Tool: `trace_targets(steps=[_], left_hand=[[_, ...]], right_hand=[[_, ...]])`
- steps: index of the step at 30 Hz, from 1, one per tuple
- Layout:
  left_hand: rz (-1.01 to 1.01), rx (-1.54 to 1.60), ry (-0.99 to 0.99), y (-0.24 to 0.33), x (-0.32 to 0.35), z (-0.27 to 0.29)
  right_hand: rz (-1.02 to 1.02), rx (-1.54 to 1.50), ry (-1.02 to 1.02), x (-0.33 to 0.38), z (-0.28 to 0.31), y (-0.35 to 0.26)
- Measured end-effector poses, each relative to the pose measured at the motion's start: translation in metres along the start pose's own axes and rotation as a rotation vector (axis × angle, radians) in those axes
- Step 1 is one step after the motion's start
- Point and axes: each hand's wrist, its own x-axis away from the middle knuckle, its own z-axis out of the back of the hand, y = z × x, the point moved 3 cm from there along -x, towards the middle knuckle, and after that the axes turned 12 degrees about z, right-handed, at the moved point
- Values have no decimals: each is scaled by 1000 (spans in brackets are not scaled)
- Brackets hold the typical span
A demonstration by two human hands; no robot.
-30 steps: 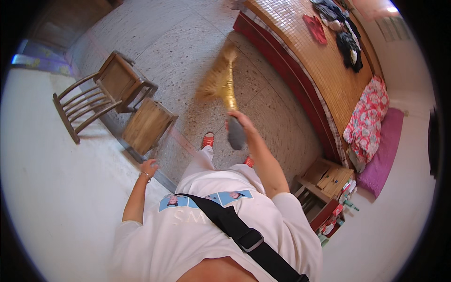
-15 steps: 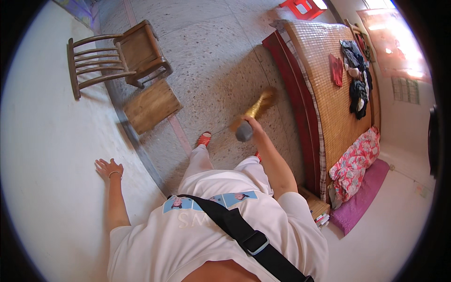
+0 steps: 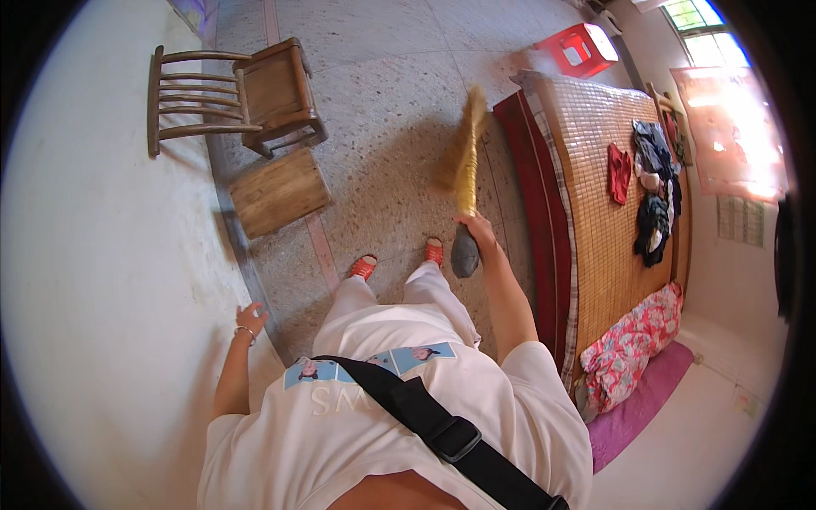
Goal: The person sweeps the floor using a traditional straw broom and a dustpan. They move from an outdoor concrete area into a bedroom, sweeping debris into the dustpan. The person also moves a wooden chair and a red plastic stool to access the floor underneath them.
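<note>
Right hand [image 3: 480, 229] is wrapping its fingers around the lower handle of a straw broom [image 3: 468, 174], just ahead of a rounded grey end [image 3: 465, 253] that is pointing back toward the person. Holding it so near the end is probably giving longer reach with less stooping. The broom is extending out over the speckled floor [image 3: 382, 153], between a low wooden stool [image 3: 280, 194] on the left and a mat-topped bed [image 3: 608, 263] on the right. Its straw is fanning forward and leftward, looking slightly blurred; I cannot tell whether it is touching the floor.

The left hand [image 3: 252, 319], wearing a bracelet [image 3: 246, 334], is hanging empty near the white wall [image 3: 110, 263], fingers loosely parted, perhaps helping balance; whether it is touching the wall, I cannot tell. Red shoes [image 3: 363, 267] are standing apart, likely for steady footing.

Beyond the stool, a wooden chair [image 3: 276, 89] is standing with its back toward the wall, presumably so that a sitter is facing the room. Clothes [image 3: 653, 217] are lying on the bed, with a flowered quilt [image 3: 633, 340] bunching at the near end, seemingly gathered there beside a purple pillow [image 3: 650, 404]
</note>
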Motion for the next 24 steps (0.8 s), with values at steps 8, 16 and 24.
trace_targets(steps=[8,16,24], left_hand=[[103,378,-191,93,62,-59],[-122,50,-201,245,103,-78],[-14,856,-231,376,162,-50]], right_hand=[[4,436,-229,-100,0,-8],[-130,-381,-389,-199,-6,-98],[131,-198,-403,-186,94,-44]])
